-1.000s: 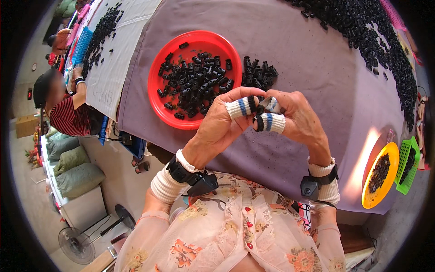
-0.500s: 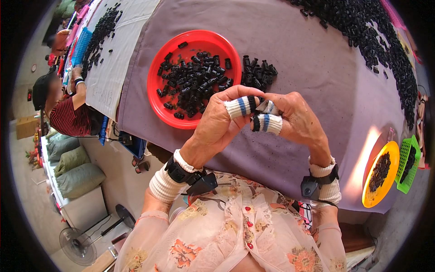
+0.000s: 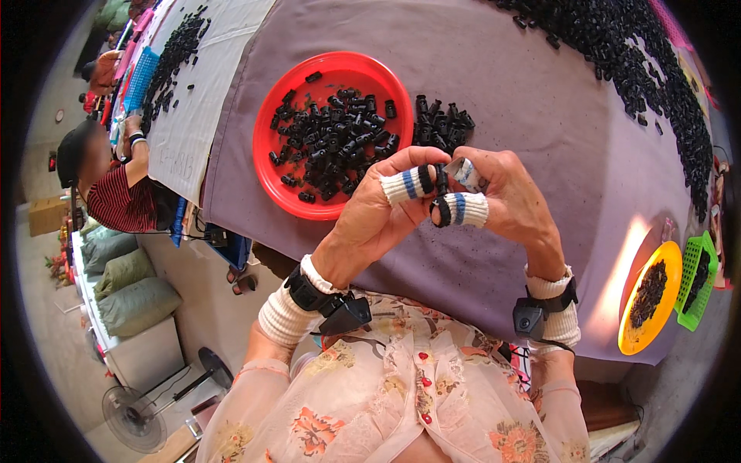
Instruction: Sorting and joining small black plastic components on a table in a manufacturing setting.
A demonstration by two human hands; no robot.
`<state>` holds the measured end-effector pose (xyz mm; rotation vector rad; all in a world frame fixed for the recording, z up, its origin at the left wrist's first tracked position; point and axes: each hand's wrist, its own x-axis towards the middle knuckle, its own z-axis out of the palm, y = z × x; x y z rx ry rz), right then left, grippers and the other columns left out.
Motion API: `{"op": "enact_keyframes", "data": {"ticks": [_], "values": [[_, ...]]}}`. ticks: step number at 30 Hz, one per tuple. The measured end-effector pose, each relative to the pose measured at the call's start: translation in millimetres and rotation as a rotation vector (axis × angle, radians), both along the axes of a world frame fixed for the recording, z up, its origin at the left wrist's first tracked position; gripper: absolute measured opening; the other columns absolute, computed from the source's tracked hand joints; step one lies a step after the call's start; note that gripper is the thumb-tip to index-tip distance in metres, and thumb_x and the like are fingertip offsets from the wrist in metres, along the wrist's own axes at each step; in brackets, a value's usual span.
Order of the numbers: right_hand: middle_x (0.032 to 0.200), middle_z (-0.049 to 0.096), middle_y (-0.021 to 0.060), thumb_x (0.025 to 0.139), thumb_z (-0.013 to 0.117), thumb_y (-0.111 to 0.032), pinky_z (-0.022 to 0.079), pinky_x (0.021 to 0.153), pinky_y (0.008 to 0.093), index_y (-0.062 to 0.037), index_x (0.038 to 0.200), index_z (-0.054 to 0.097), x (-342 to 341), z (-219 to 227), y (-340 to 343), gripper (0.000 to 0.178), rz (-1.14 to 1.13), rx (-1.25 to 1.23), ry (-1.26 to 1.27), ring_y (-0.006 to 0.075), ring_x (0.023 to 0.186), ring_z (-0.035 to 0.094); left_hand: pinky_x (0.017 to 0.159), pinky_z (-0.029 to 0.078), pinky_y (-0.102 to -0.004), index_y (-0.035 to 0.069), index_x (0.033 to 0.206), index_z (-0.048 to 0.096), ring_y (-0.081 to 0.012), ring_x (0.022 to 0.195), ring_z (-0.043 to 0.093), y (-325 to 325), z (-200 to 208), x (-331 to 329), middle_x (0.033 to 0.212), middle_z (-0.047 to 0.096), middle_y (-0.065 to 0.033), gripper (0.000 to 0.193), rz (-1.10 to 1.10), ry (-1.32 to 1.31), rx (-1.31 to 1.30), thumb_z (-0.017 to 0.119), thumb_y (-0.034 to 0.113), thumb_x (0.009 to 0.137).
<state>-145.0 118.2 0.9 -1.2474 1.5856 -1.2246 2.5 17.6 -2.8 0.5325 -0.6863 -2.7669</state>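
Note:
My left hand (image 3: 378, 220) and my right hand (image 3: 505, 197) meet above the near edge of a purple-covered table (image 3: 502, 92). White finger sleeves with blue bands cover my fingertips. Between the fingertips of both hands I pinch a small black plastic part (image 3: 441, 193). Just beyond my hands stands a red round tray (image 3: 270, 166) holding several of the same black parts, and a small heap of black parts (image 3: 441, 127) lies beside it on the cloth.
A long band of black parts (image 3: 656, 77) runs along the table's far right. A yellow bowl (image 3: 629, 324) with black parts and a green basket (image 3: 698, 282) stand at the right edge. Another person (image 3: 116, 189) sits at the left, beside a white-covered table (image 3: 193, 116). A fan (image 3: 135, 417) stands on the floor.
My hands have stayed together over the table edge, with only slight shifts of the fingers around the small black part.

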Motion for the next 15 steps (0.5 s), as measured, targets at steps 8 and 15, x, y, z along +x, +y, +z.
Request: {"op": "enact_keyframes", "data": {"ticks": [8,15], "values": [[0.055,0.049,0.0067,0.065,0.074,-0.035,0.039,0.05,0.0296,-0.0006,0.072,0.056,0.9,3.6,0.2,0.04,0.019,0.015,-0.004,0.013,0.052,0.043,0.078,0.05,-0.0266,0.001,0.107,0.053,-0.0136,0.088,0.06,0.3,0.3,1.0,0.098,0.061,-0.0075,0.024,-0.009,0.008,-0.016,0.057,0.01,0.086],[0.053,0.047,0.0072,0.068,0.073,-0.037,0.038,0.048,0.0302,0.0002,0.073,0.056,2.8,0.2,1.2,0.041,0.029,-0.004,-0.027,0.0124,0.05,0.042,0.079,0.049,-0.0266,0.001,0.107,0.054,-0.0133,0.089,0.059,1.0,-1.4,0.7,0.099,0.061,-0.0073,0.024,-0.004,0.025,-0.02,0.056,0.01,0.086]]}}
